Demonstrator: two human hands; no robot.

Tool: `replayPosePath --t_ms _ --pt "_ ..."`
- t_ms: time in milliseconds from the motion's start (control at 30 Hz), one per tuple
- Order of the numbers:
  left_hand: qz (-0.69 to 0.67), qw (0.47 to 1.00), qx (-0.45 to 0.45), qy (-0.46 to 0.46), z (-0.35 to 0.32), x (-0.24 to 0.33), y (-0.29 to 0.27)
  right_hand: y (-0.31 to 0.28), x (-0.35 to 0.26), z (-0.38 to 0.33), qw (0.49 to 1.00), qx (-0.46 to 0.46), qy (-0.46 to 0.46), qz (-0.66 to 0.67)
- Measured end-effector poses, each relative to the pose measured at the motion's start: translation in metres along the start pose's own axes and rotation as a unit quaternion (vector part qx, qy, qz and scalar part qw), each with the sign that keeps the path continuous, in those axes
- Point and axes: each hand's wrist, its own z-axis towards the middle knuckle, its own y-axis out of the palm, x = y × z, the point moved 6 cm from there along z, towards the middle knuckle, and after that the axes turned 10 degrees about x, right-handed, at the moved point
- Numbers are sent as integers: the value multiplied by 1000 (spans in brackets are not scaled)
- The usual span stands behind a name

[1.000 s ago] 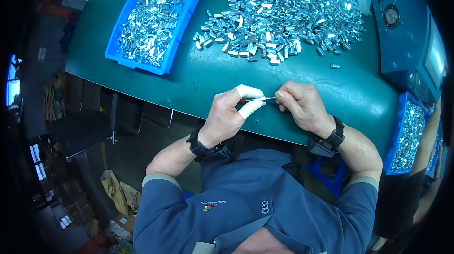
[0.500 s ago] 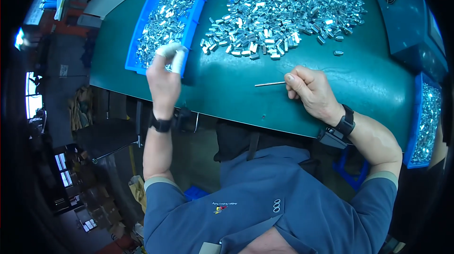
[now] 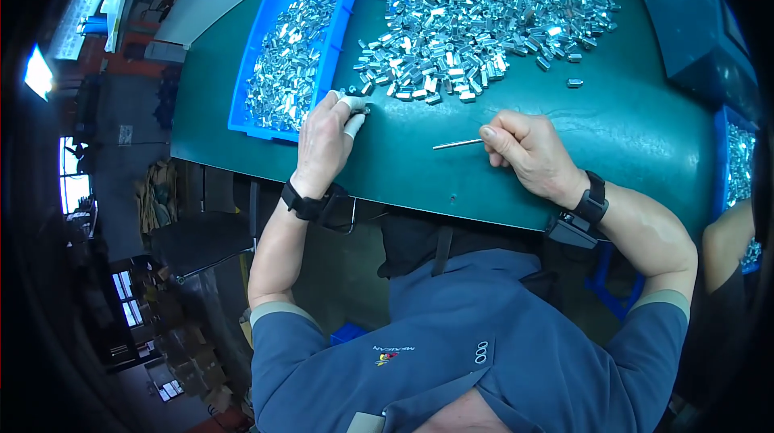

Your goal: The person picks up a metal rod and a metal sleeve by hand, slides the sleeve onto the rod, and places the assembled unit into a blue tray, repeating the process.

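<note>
My right hand (image 3: 532,155) is closed around a thin metal rod (image 3: 456,145), pinched between thumb and fingers, with its free end pointing left. Over the table just right of the blue tray, my left hand (image 3: 325,141), with white coverings on its fingertips, is closed in a pinch. Between its thumb and finger shows a small shiny hex coupling nut (image 3: 368,110), partly hidden. Beyond both hands lies a large heap of loose hex coupling nuts (image 3: 476,18), its near left edge close to my left fingers. More such nuts (image 3: 290,62) fill part of the blue tray (image 3: 251,133).
The green table (image 3: 419,183) has its front edge at my waist. A single nut (image 3: 574,83) lies apart from the heap. At the far right stands a blue-grey machine (image 3: 685,22) with a fan grille. Another blue tray of metal parts (image 3: 738,167) is below it, beside another person's arm (image 3: 726,243).
My left hand has moved right, from over the near end of the blue tray to the table beside the heap. My right hand stays in place with the rod.
</note>
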Motion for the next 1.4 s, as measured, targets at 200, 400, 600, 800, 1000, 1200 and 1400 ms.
replayPosePath --t_ms 200,400,600,800,1000,1200,1400 --pt "-82 995 50 -33 -10 9 6 2 -2 1 1000 21 -7 22" --pt "-209 978 -12 20 -13 70 11 4 2 1 1000 13 2 14" --pt "-207 977 12 43 -7 83 6 4 -2 0 999 18 -11 -42" --pt "-114 985 29 125 -6 97 1 3 -8 -2 998 26 -25 -50" --pt "-106 971 51 208 3 112 3 2 -5 -3 998 35 -33 -39" --pt "-137 962 41 234 4 125 12 2 -8 -2 997 25 -45 -62" --pt "-142 959 67 234 3 123 18 2 -3 -1 996 62 -57 -32"
